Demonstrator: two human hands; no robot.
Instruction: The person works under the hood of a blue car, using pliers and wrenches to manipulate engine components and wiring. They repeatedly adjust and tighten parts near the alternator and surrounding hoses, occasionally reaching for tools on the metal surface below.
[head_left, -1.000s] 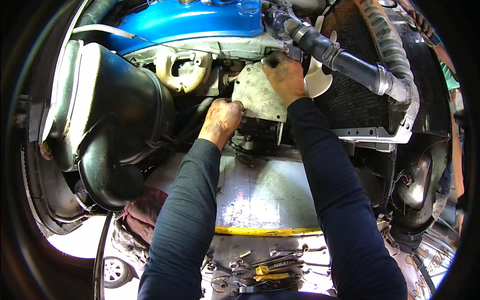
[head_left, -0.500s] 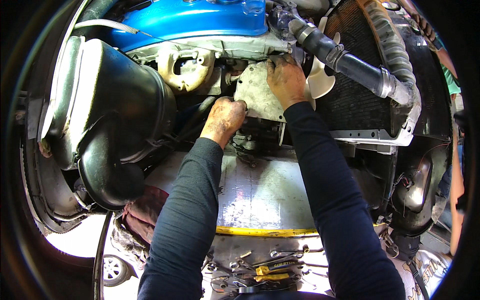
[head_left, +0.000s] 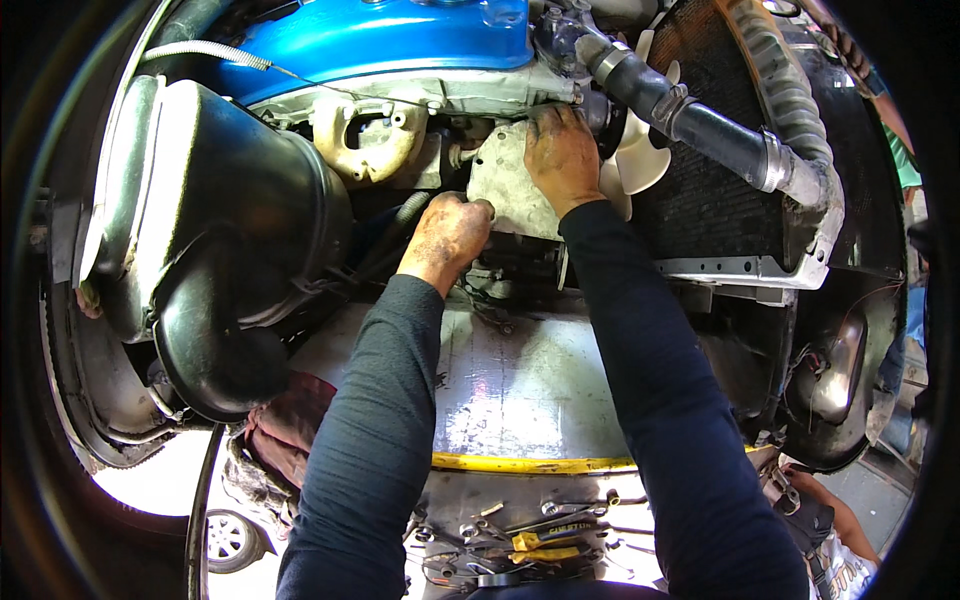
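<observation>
A flat grey metal plate (head_left: 500,175) with small holes in its corners sits against the side of the engine, below the blue valve cover (head_left: 400,42). My left hand (head_left: 447,238) is closed at the plate's lower left edge, its fingertips hidden behind it. At the upper right, my right hand (head_left: 563,158) lies over the plate, fingers bent across the top edge. Left of the plate is a pale manifold (head_left: 370,165) with an opening in it. Dark engine parts show under the plate.
A black air filter housing (head_left: 240,180) bulks at left. To the right are a white fan (head_left: 640,160), a black radiator hose (head_left: 690,125) and the radiator (head_left: 720,190). Wrenches and yellow-handled pliers (head_left: 545,553) lie below the yellow-edged panel (head_left: 530,464). Another person's arm (head_left: 840,510) shows at lower right.
My right hand has shifted slightly left and up on the plate, while the left has stayed nearly still. At lower right, the other person's arm has come into view.
</observation>
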